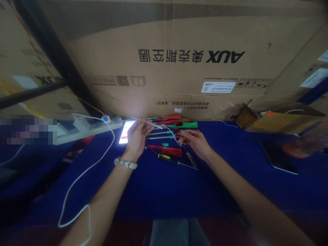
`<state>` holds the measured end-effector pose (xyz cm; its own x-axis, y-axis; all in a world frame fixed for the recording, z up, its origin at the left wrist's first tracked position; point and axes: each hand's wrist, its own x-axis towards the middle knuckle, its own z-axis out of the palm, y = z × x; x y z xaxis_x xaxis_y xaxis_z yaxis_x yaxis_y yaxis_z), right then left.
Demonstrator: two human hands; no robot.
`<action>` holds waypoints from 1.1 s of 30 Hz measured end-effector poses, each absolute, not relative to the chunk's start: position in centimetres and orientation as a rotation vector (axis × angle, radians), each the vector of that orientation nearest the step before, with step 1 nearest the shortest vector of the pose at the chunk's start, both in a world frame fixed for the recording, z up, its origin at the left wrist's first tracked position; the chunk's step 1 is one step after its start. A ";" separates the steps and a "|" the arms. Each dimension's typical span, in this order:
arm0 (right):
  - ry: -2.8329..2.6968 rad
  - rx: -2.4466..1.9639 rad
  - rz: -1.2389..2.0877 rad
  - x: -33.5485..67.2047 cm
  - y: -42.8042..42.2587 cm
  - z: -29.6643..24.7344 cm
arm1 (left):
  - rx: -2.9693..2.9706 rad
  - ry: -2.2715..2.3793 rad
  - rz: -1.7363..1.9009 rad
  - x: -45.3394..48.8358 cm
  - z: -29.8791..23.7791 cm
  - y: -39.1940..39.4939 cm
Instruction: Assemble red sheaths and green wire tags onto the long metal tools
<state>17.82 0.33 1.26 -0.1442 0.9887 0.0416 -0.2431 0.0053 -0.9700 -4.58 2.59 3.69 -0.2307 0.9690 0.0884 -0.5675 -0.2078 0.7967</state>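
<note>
My left hand [137,136] is closed on a thin metal tube [156,125], held slanting above the table. From the tube's right end a thin white wire [174,136] runs to my right hand [196,143], whose thumb and fingertips pinch it. A narrow clear part [190,159] is just below the right hand. Behind the hands lie several long-necked lighters, among them a green one [188,124] and a red one [170,117]. Nearer to me are a red lighter casing [169,150] and a black-and-yellow screwdriver [167,158].
A lit phone [124,132] lies beside my left hand. A white power strip [84,131] with a trailing cable [73,186] is on the left. Large cardboard boxes [159,34] stand behind the blue tabletop [153,194]. At right are a dark tablet-like slab [275,159] and another person's arm [307,141].
</note>
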 end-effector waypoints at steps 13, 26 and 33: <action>-1.174 -0.951 1.377 17.8 0.4 1.0 | 0.709 0.748 1.782 -4.8 3.7 2.9; -1.238 -0.969 1.308 17.9 0.4 0.9 | 0.764 0.768 1.776 -4.8 3.8 2.7; -1.255 -0.988 1.259 17.8 0.2 1.3 | 0.835 0.810 1.803 -4.6 3.6 2.7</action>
